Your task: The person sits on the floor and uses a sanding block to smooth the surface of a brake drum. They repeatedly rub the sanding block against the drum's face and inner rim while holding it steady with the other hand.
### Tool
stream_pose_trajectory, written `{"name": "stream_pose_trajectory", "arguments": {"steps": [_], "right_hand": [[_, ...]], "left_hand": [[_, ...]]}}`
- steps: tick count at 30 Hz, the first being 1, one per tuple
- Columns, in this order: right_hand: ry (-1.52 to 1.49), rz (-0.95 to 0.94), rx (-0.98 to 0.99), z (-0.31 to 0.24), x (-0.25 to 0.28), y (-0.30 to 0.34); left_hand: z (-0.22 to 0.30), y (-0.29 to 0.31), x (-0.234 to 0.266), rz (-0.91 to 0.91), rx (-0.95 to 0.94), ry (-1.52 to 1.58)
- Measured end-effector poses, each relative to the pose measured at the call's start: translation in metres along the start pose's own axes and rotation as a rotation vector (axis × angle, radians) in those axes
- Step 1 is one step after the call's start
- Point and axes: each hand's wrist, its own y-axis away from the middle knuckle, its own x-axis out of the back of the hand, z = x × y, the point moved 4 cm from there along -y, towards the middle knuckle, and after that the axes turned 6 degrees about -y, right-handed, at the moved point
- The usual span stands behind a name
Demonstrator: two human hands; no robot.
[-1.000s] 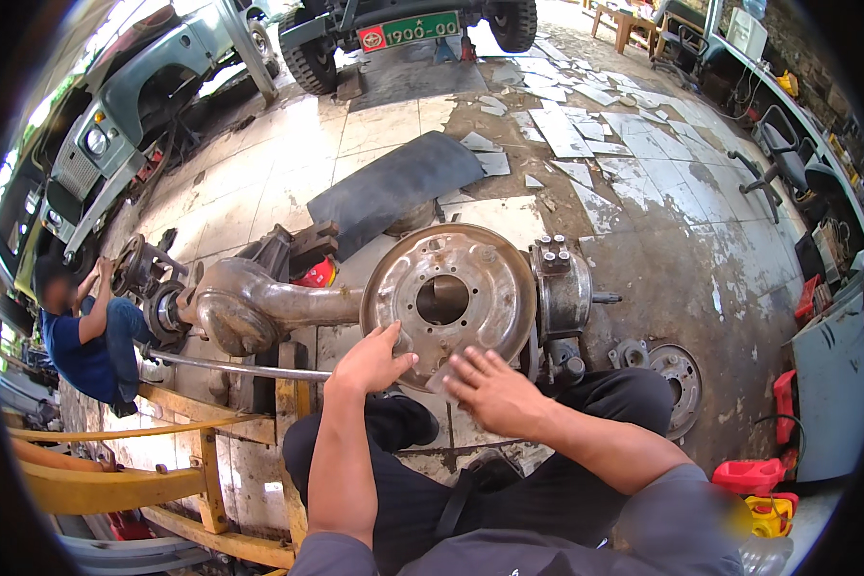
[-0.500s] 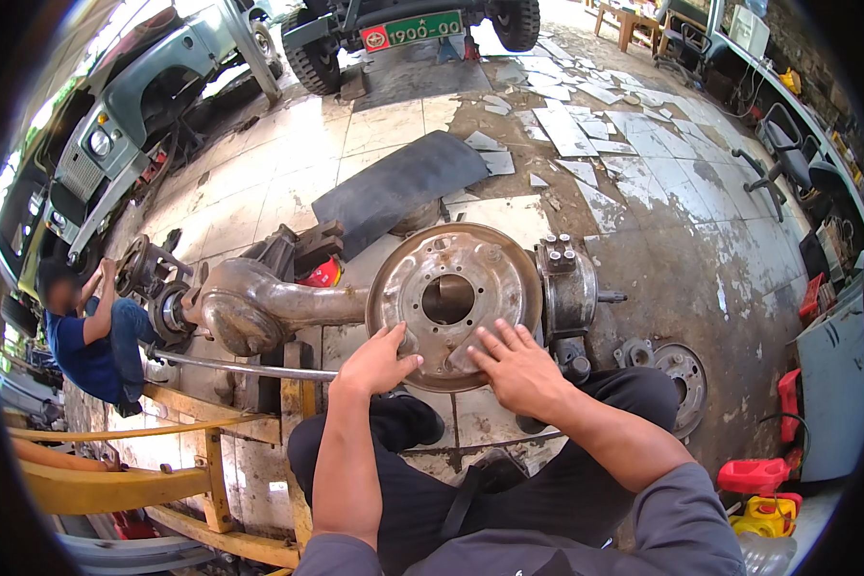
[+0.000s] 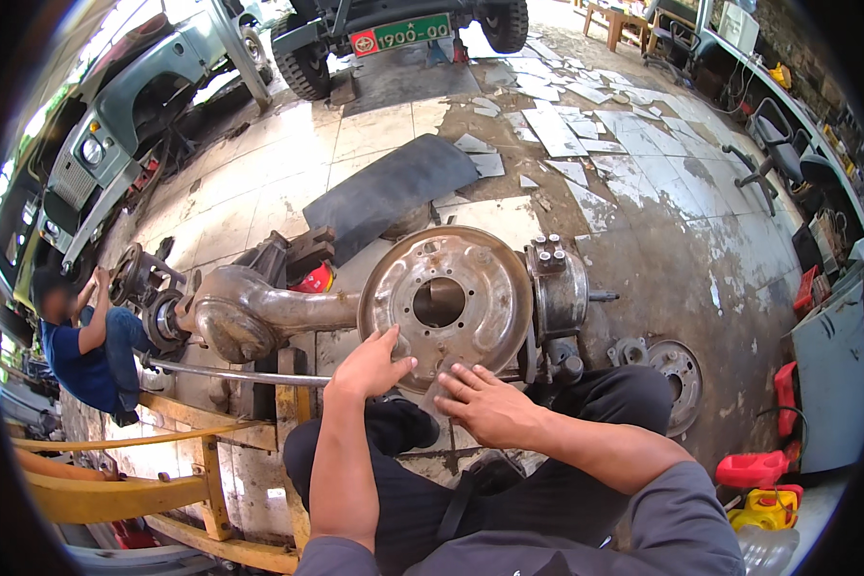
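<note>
A brown, worn brake backing plate (image 3: 498, 298) with a large round centre hole and a ring of small bolt holes stands upright on the end of a rusty axle housing (image 3: 232, 312). At its lower left rim is my left hand (image 3: 365, 367), fingertips against the metal and thumb apart. My right hand (image 3: 487, 404) has its fingers stretched out over the plate's bottom edge, palm down. Neither hand shows an object in it. Just right of the plate sits a dark metal gearbox-like housing (image 3: 563, 298) with a short shaft.
A long metal rod (image 3: 230, 372) and a yellow frame (image 3: 115, 494) lie on my left. Farther left a person in blue (image 3: 82, 341) crouches at the axle's other end. A black panel (image 3: 394, 192) and broken tiles (image 3: 552, 132) are ahead; a round drilled plate (image 3: 684, 384) lies at right.
My right hand has slid left and down from the plate's lower right face to its bottom edge. My left hand stays at the lower left rim. The view has shifted slightly.
</note>
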Motion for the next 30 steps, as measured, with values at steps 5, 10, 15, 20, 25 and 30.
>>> {"name": "stream_pose_trajectory", "arguments": {"steps": [5, 10, 15, 20, 25, 30], "right_hand": [[0.167, 0.138, -0.22, 0.042, 0.024, 0.0], [0.024, -0.032, -0.04, 0.003, 0.005, 0.0], [0.141, 0.146, -0.23, 0.045, 0.027, -0.001], [0.013, 0.003, -0.022, 0.009, 0.003, 0.0], [0.147, 0.154, -0.232, 0.047, 0.024, 0.0], [0.03, 0.012, -0.006, 0.007, 0.004, 0.0]], "left_hand": [[-0.003, 0.001, -0.002, 0.021, 0.003, 0.004], [0.002, -0.002, -0.001, -0.003, 0.021, -0.009], [-0.005, 0.001, -0.003, 0.027, 0.002, -0.018], [0.005, 0.001, 0.003, -0.021, 0.011, 0.014], [-0.002, 0.004, -0.001, 0.016, 0.024, -0.01], [0.001, 0.0, 0.0, -0.017, 0.029, 0.034]]}}
